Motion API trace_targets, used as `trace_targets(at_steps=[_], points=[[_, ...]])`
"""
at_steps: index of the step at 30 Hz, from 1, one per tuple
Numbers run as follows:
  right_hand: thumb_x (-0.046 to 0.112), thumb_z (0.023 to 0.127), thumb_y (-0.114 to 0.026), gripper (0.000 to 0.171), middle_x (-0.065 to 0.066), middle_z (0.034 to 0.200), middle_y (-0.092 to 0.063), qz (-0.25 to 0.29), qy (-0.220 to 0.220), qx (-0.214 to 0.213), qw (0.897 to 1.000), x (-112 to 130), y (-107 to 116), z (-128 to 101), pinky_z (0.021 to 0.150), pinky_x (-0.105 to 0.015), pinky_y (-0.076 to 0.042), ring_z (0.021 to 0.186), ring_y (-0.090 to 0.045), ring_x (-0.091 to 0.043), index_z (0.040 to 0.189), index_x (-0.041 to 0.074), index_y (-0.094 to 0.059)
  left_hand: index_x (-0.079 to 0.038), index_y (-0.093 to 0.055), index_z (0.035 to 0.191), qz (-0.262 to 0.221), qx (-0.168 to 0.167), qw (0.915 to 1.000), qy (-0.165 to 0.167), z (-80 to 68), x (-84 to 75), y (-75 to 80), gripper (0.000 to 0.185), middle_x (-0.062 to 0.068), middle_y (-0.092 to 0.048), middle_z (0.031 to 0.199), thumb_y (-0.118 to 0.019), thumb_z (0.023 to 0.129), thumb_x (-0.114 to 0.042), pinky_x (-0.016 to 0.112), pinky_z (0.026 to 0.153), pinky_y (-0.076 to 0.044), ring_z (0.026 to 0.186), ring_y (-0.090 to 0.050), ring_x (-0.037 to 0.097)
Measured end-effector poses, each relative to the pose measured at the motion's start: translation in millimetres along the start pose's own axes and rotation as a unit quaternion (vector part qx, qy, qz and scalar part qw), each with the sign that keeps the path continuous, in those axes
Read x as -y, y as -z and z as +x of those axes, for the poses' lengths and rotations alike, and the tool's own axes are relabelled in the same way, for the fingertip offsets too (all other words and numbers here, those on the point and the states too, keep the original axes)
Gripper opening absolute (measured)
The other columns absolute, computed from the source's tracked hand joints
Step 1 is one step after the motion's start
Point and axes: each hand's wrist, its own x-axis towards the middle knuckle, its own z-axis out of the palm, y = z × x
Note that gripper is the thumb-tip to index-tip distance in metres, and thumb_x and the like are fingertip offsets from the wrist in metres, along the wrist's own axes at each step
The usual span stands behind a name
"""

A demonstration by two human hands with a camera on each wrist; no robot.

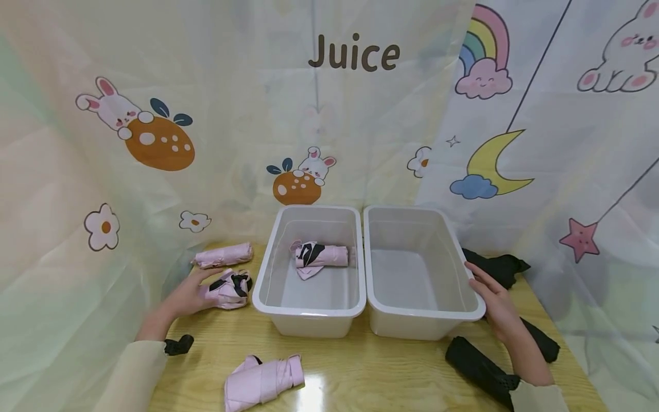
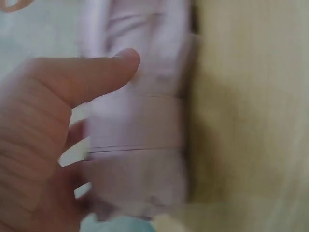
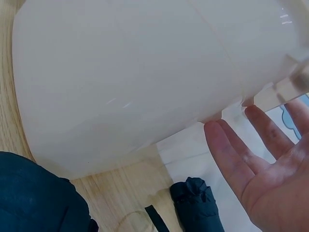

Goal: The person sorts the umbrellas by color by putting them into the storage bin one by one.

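At the left of the table my left hand (image 1: 189,293) grips a folded pink umbrella (image 1: 226,290) with black parts on it. In the left wrist view the thumb lies across this blurred pink bundle (image 2: 137,123), the other fingers partly hidden behind it. My right hand (image 1: 498,312) touches the right rim of the right white bin (image 1: 422,327) with extended fingers; the right wrist view shows the fingertips at the rim. No contents show in that bin. Beside it, the left white bin (image 1: 314,327) holds one folded pink umbrella (image 1: 324,256).
Another pink umbrella (image 1: 223,255) lies behind my left hand, and one more (image 1: 265,382) near the front. Black folded umbrellas lie at the right: one behind (image 1: 496,268), one in front (image 1: 479,366), one beside the wrist (image 1: 540,340). Printed curtains (image 1: 360,131) surround the wooden table (image 1: 370,377).
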Motion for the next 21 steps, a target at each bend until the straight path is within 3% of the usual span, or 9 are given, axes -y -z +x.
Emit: trace_targets(at_steps=[5, 8, 14, 21], points=[[0.021, 0.104, -0.046, 0.054, 0.016, 0.130, -0.049, 0.001, -0.001, 0.009, 1.000, -2, -1, -1, 0.076, -0.025, -0.052, 0.105, -0.057, -0.006, 0.155, 0.015, -0.027, -0.016, -0.046, 0.144, 0.112, -0.016, 0.9935, -0.018, -11.9, 6.4, -19.0, 0.084, 0.023, -0.054, 0.130, -0.086, 0.072, -0.029, 0.069, 0.087, -0.037, 0.116, -0.051, 0.045], [0.021, 0.105, -0.045, 0.054, 0.015, 0.131, -0.049, 0.002, 0.003, 0.010, 1.000, -3, -1, 1, 0.076, -0.026, -0.052, 0.105, -0.057, -0.006, 0.155, 0.014, -0.027, -0.015, -0.046, 0.145, 0.136, -0.026, 0.9897, -0.036, -12.9, 8.7, -23.2, 0.083, 0.021, -0.059, 0.122, -0.085, 0.073, -0.030, 0.063, 0.087, -0.040, 0.109, -0.055, 0.043], [0.019, 0.105, -0.045, 0.053, 0.016, 0.130, -0.051, 0.010, 0.009, 0.009, 1.000, -4, 1, 2, 0.076, -0.026, -0.052, 0.105, -0.057, -0.006, 0.155, 0.015, -0.028, -0.012, -0.051, 0.141, 0.122, -0.047, 0.9902, -0.050, -9.3, 8.7, -20.8, 0.081, 0.021, -0.062, 0.120, -0.088, 0.070, -0.028, 0.064, 0.086, -0.040, 0.107, -0.056, 0.044], [0.018, 0.105, -0.045, 0.052, 0.013, 0.129, -0.052, 0.018, 0.012, 0.010, 1.000, -3, 2, 3, 0.076, -0.026, -0.053, 0.103, -0.057, -0.007, 0.154, 0.016, -0.030, -0.013, -0.056, 0.137, 0.107, -0.081, 0.9882, -0.073, 0.8, 7.6, -5.1, 0.078, 0.017, -0.062, 0.124, -0.089, 0.068, -0.029, 0.063, 0.077, -0.044, 0.104, -0.059, 0.042]])
